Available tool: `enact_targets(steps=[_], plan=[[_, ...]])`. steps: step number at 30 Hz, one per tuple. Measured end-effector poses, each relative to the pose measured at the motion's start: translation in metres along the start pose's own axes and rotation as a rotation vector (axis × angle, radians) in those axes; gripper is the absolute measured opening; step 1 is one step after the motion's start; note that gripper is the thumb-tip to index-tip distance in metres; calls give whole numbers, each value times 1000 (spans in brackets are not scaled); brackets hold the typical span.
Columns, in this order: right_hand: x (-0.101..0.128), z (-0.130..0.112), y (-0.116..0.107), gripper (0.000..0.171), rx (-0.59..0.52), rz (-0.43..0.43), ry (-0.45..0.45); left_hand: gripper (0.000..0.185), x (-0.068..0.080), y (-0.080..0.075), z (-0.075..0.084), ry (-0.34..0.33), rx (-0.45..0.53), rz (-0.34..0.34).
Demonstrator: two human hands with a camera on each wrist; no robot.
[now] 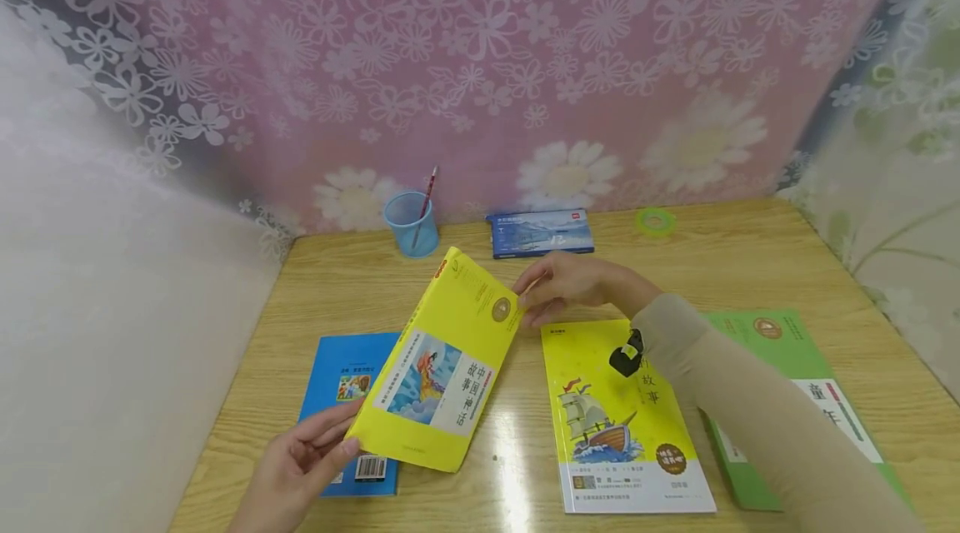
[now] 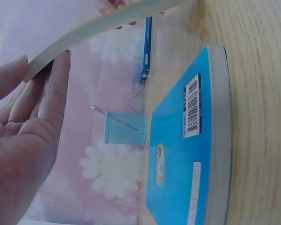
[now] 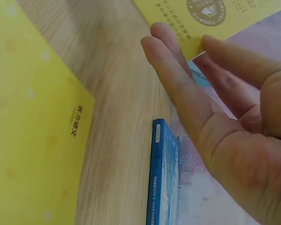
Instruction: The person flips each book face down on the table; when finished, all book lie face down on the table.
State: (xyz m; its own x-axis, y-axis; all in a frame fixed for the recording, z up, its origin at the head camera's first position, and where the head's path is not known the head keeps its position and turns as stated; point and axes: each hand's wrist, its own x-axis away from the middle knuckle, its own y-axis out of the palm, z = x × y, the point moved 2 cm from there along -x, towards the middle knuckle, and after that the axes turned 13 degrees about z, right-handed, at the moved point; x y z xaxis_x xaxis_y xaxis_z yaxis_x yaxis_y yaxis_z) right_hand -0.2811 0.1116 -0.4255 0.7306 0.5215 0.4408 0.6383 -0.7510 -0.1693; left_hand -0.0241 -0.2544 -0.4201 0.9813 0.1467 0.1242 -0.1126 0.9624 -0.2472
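A yellow book (image 1: 465, 316) with a picture panel on its cover is held tilted above the table, partly hiding a blue book (image 1: 324, 373). My left hand (image 1: 300, 456) pinches its lower left corner, thumb on the cover and fingers beneath, as the left wrist view shows. At the upper right corner, my right hand (image 1: 576, 283) pinches the book's edge between thumb and fingers. In the left wrist view the blue book (image 2: 178, 122) lies with a barcode facing up. Under the right forearm is another yellow book (image 1: 592, 375) with a sailing ship on it.
A green book (image 1: 765, 350) lies at the right, partly covered by the sleeve. Along the back stand a blue mesh pen cup (image 1: 412, 225) with a pencil, a flat blue box (image 1: 540, 235) and a green tape roll (image 1: 656, 222). Curtains or walls enclose the wooden table (image 1: 247, 433).
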Motion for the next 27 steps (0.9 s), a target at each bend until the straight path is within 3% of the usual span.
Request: enact_targets(steps=[8, 16, 20, 23, 27], plan=[[7, -7, -6, 42, -151, -35, 45, 39, 6, 10, 8, 179, -138, 137], [5, -5, -7, 42, -102, 0, -8, 55, 7, 17, 17, 730, -391, 43], [5, -5, -7, 43, -76, 13, -66, 41, 7, 21, 22, 961, -470, 34], [5, -4, -6, 44, -103, 19, -69, 44, 7, 26, 25, 1078, -484, 34], [6, -4, -4, 51, -128, 27, -53, 47, 11, 31, 29, 1136, -487, 40]])
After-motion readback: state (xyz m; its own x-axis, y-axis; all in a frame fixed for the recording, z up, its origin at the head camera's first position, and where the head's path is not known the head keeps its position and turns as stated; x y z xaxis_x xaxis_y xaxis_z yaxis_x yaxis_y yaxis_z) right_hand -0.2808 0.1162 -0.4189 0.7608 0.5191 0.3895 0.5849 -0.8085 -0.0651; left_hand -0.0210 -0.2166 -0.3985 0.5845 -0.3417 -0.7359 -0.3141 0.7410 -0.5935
